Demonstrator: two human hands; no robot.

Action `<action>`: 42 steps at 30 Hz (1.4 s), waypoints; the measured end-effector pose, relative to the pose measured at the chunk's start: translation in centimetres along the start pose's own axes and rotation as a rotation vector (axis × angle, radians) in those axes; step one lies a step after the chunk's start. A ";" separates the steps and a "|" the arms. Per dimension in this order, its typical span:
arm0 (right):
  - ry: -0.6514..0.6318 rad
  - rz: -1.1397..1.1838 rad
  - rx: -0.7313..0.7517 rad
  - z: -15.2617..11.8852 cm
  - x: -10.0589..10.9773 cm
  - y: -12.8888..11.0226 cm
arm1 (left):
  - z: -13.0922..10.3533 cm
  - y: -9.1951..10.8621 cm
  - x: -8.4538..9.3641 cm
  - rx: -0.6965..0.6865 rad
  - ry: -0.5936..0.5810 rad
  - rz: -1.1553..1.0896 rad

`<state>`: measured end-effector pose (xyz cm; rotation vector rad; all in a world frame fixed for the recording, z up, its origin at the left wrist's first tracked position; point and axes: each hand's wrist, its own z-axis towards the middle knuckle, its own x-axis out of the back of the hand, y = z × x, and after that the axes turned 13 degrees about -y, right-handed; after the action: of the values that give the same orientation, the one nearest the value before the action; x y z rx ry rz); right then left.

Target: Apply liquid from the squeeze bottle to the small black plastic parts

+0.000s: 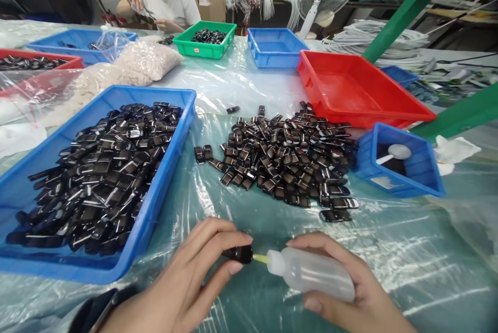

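Between thumb and fingers, my left hand (198, 265) pinches a small glossy black car-shaped piece (244, 254). My right hand (350, 276) is wrapped round a translucent squeeze bottle (317, 273) with a white cap, tilted on its side. The bottle's thin yellowish nozzle (260, 258) points left, its tip at the end of the black piece; whether it touches or enters the piece I cannot tell. Just beyond my hands lies a loose pile of similar black car-shaped pieces (288, 156) on the plastic-covered table (389, 250).
At left, a large blue tray (155, 219) holds many more black pieces. A red tray (350, 86) and a small blue bin (404, 182) with a white scoop (399, 151) stand at right. Green posts (412, 9) rise there. Across the table sits a person (167, 3) behind a green tray (202, 50).
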<state>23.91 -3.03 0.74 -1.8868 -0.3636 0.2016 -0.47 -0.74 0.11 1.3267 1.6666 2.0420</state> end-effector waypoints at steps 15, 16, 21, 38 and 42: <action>-0.024 -0.077 -0.033 -0.1 0.7 0.0 | -0.2 0.6 0.3 0.014 -0.031 0.094; -0.026 -0.071 -0.035 -0.2 0.7 -0.1 | -0.2 0.6 0.3 0.009 -0.022 0.085; -0.036 -0.116 -0.028 -0.1 0.8 -0.1 | -0.3 0.3 -0.1 -0.003 0.019 0.047; -0.099 -0.129 0.009 -0.2 1.0 0.3 | -0.4 0.3 -0.3 -0.006 0.027 0.034; -0.064 -0.139 0.000 -0.1 1.0 0.3 | -0.5 0.3 -0.4 -0.010 0.023 0.025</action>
<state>24.96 -2.87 0.51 -1.8503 -0.5369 0.1687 -0.49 -1.46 0.16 1.3325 1.6551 2.0844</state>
